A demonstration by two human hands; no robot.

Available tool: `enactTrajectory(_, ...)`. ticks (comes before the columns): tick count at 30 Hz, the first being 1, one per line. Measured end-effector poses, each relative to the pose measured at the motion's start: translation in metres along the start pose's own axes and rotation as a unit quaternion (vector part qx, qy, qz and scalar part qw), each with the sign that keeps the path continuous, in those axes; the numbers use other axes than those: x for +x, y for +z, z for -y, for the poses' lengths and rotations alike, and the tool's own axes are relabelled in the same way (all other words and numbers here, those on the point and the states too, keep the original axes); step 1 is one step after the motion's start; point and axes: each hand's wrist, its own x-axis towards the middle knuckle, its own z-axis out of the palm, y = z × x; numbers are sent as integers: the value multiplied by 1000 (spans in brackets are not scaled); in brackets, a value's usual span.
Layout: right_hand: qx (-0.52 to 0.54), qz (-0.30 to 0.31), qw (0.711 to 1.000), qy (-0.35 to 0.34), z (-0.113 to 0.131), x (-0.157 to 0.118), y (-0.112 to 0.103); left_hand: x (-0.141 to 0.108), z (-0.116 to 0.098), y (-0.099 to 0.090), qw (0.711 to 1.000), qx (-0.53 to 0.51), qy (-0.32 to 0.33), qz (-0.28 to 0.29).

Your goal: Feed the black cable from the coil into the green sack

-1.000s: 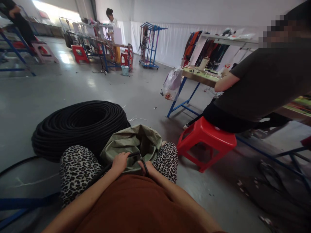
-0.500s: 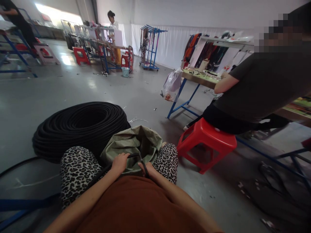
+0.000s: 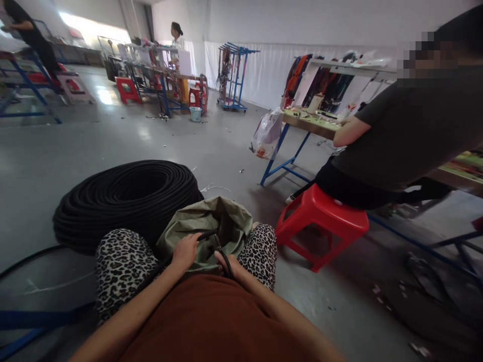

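My left hand is closed around a black cord, whose short end sticks out over an open green cloth sack between my knees. Closed on black-handled scissors is my right hand; their metal blades point up beside the cord's end. A big coil of black cord lies on the floor to the left, beyond my knee. Dark pieces show dimly inside the sack.
A person sits close by on a red stool at a workbench. Blue metal bars are at the lower left. Other people and a blue rack stand farther back.
The cord's end in my left hand has risen slightly, and the scissors in my right hand have tilted a little. A far person's head has turned.
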Motion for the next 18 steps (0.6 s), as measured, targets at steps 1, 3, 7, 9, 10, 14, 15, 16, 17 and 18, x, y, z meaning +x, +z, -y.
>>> enactTrajectory(1, 6, 2, 1000, -2, -1, 1, 0, -1, -1, 1, 1000, -1, 1, 4)
enactTrajectory(3, 14, 3, 1000, -2, -1, 2, 0, -2, -2, 2, 1000, -2, 3, 12)
enactTrajectory(7, 24, 2, 1000, 0, 2, -1, 2, -4, -4, 3, 1000, -2, 12, 25)
enactTrajectory(9, 31, -2, 1000, 3, 2, -1, 3, -4, -5, 3, 999, -1, 16, 33)
enactTrajectory(10, 33, -4, 999, 4, 2, -1, 3, -4, -5, 3, 999, 0, 18, 37)
enactTrajectory(14, 20, -6, 1000, 1, 0, 1, 2, -5, -5, 3, 998, 10, 17, 51)
enactTrajectory(15, 20, -6, 1000, 1, -1, 3, 2, -5, -5, 3, 998, 13, 18, 52)
enactTrajectory(16, 21, -7, 1000, 1, -2, 4, 2, -5, -5, 4, 998, 17, 19, 53)
enactTrajectory(17, 22, -8, 1000, 2, -3, 5, 2, -5, -5, 4, 998, 21, 22, 54)
enactTrajectory(18, 23, -9, 1000, 3, -3, 6, 3, -5, -5, 4, 998, 25, 26, 56)
